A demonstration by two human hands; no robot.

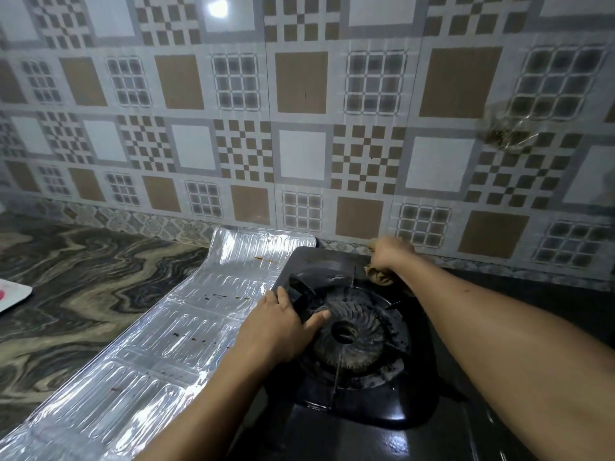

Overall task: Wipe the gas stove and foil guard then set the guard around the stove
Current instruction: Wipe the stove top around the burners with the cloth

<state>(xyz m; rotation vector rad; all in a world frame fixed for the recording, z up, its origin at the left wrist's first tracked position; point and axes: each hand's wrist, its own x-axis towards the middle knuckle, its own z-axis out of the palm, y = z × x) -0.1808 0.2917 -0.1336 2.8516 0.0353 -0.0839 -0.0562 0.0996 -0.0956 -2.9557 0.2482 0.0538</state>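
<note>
The black single-burner gas stove (332, 261) stands on the counter against the tiled wall, its round burner (349, 334) in the middle. My left hand (283, 327) rests on the stove's left side, fingers wrapped over a pan-support arm (299, 289). At the stove's back right corner, my right hand (389, 254) is closed on a brown cloth (377, 276) that presses on the stove top. The silver foil guard (166, 337) lies flat on the counter left of the stove, with small brown stains on it.
The marbled dark counter (83, 277) stretches to the left. A white tray edge (13, 294) shows at the far left. The patterned tile wall (299, 128) rises right behind the stove. A clear plastic bag (512, 128) hangs on the wall at right.
</note>
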